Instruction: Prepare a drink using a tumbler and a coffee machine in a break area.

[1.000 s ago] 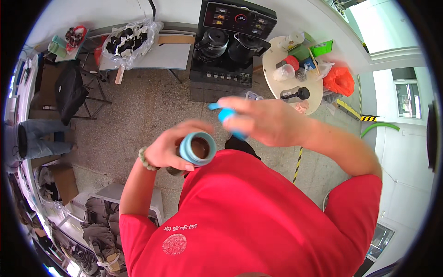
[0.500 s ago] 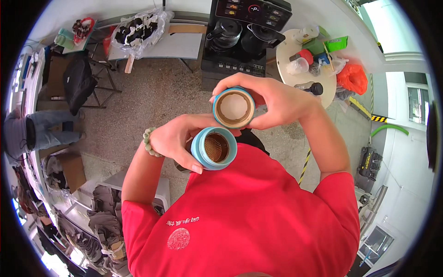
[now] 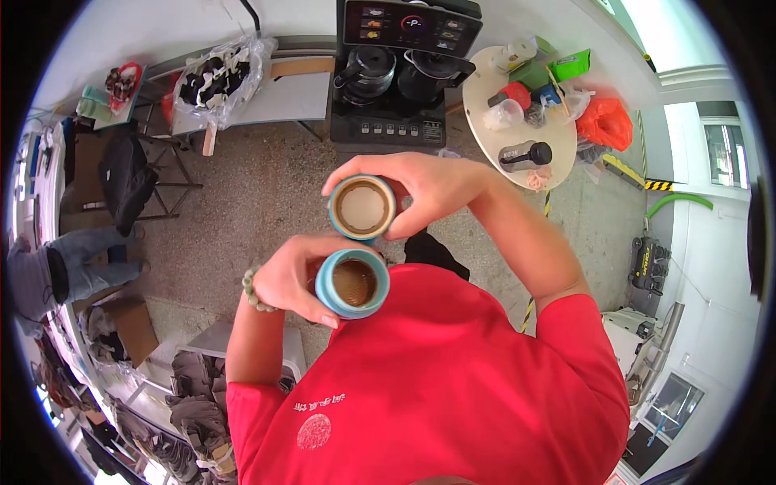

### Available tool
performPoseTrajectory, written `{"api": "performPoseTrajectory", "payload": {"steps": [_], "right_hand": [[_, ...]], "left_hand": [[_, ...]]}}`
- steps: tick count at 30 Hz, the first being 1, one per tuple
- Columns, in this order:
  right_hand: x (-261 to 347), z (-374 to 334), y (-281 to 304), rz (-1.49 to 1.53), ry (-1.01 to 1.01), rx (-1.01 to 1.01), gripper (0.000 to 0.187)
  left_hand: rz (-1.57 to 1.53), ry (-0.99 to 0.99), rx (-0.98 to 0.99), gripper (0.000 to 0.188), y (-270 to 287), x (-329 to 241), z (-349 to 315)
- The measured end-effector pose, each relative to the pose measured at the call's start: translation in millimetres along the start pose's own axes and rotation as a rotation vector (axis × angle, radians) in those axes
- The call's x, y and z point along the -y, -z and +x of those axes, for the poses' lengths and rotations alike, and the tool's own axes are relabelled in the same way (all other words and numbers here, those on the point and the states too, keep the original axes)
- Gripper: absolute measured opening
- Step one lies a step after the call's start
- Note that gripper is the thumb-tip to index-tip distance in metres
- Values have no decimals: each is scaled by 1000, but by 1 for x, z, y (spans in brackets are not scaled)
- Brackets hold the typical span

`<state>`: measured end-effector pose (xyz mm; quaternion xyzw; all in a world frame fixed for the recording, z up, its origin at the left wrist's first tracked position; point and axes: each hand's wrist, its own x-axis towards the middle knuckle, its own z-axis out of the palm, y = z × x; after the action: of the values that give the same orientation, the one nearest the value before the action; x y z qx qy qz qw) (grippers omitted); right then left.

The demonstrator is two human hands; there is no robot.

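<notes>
My left hand [image 3: 281, 279], with a green bead bracelet at its wrist, is wrapped round a light-blue vacuum flask [image 3: 381, 283]. The flask's mouth faces up; its inside looks brown, with a faint mesh-like pattern. Just beyond it, my right hand [image 3: 436, 192] grips a round blue flask lid [image 3: 361, 207] by its sides. The lid's pale inner face and brownish ring are turned toward me. Lid and flask mouth are apart in height or side by side, close together; whether they touch I cannot tell.
Ahead stands a black drinks machine [image 3: 388, 133] with two pots. A round table [image 3: 481, 85] at the right bears a dark-capped bottle [image 3: 525, 155], cups and bags. A plastic bag of dark pieces [image 3: 222, 81] lies on a left bench. Another person [image 3: 89, 263] stands far left.
Both hands, with flask and lid, have shifted left and nearer my body in the picture. The room has also slid left as my view turned. Each hand keeps its hold.
</notes>
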<state>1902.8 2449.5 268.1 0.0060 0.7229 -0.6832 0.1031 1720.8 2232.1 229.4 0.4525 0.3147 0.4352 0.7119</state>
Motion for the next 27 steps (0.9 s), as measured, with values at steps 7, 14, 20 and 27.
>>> {"api": "performPoseTrajectory", "payload": {"steps": [7,14,20,27], "right_hand": [[-45,-11,-16,195,-14,-307,87],[-75,4,-14,-336,131,-394,91],[-97,-3,40,-374,139,-207,94],[-186,-91,193,-522,-556,-840,54]], "left_hand": [[26,-262,-613,92,-13,15,5],[238,-451,-1161,91,-46,17,73],[527,-117,-1250,80,-49,-1,86],[389,-161,-1542,76,-58,28,97]]}}
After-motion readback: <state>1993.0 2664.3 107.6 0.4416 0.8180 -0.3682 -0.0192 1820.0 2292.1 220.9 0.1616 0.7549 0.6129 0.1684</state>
